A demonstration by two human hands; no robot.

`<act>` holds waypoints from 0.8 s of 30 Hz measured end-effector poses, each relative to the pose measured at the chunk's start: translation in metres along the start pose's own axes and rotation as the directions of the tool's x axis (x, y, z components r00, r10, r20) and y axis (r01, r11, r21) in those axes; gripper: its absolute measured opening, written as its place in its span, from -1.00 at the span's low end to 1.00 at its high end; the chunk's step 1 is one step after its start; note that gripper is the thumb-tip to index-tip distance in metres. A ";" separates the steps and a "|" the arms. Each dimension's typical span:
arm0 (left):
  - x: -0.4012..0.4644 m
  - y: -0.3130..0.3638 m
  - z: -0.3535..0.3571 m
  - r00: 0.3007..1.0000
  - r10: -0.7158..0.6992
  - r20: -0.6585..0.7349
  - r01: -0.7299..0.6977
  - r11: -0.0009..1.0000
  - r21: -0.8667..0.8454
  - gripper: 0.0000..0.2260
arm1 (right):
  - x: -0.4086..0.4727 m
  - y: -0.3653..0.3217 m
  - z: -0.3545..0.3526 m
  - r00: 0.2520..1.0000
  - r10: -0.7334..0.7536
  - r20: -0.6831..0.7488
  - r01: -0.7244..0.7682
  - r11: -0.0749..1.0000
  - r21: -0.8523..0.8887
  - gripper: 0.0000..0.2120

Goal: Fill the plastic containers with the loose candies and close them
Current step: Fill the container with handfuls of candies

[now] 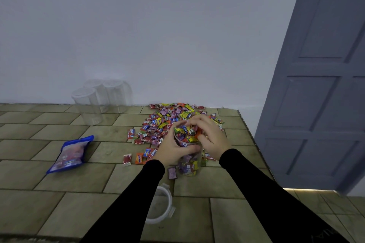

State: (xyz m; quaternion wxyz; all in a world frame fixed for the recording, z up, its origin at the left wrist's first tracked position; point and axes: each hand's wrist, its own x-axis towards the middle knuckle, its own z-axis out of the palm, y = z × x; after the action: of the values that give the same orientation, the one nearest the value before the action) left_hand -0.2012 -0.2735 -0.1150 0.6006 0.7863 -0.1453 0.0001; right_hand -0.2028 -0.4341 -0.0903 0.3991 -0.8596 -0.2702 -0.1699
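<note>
Now both hands work at a clear plastic container [189, 161] brimming with wrapped candies.

Standing upright on the tile-patterned tabletop [59, 199], the container is gripped by the left hand [173, 149], its fingers curled round the upper wall, while the right hand [212, 140] arches over the mouth with bent fingers pressing on the heaped sweets. Just beyond it, toward the far wall, spreads the colourful pile of loose wrapped candies [169, 122], with a few strays to the left. A round clear plastic lid [164, 206] lies near, partly hidden by the left sleeve. Three empty lidded clear containers [98, 100] cluster at far left, and a blue candy bag [71, 154] lies flat on the left.
</note>
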 end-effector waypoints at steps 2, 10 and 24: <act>-0.001 0.002 0.000 1.000 -0.003 -0.003 0.003 1.000 0.008 -0.34 | -0.001 0.002 0.002 0.999 0.018 0.032 -0.016 0.998 -0.061 -0.54; 0.000 -0.005 0.001 1.000 -0.010 -0.024 0.010 1.000 0.009 -0.32 | 0.003 -0.005 0.000 0.982 -0.012 0.187 0.068 0.954 -0.293 -0.51; -0.002 -0.005 0.000 0.999 -0.017 -0.027 0.018 0.999 0.033 -0.35 | -0.016 -0.002 0.005 1.000 0.003 -0.024 -0.007 0.987 -0.163 -0.41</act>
State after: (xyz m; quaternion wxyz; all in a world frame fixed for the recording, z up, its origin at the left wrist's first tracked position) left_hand -0.2020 -0.2722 -0.1206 0.5891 0.7974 -0.1305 0.0078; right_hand -0.2163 -0.4346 -0.1003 0.3308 -0.8881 -0.2484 -0.2003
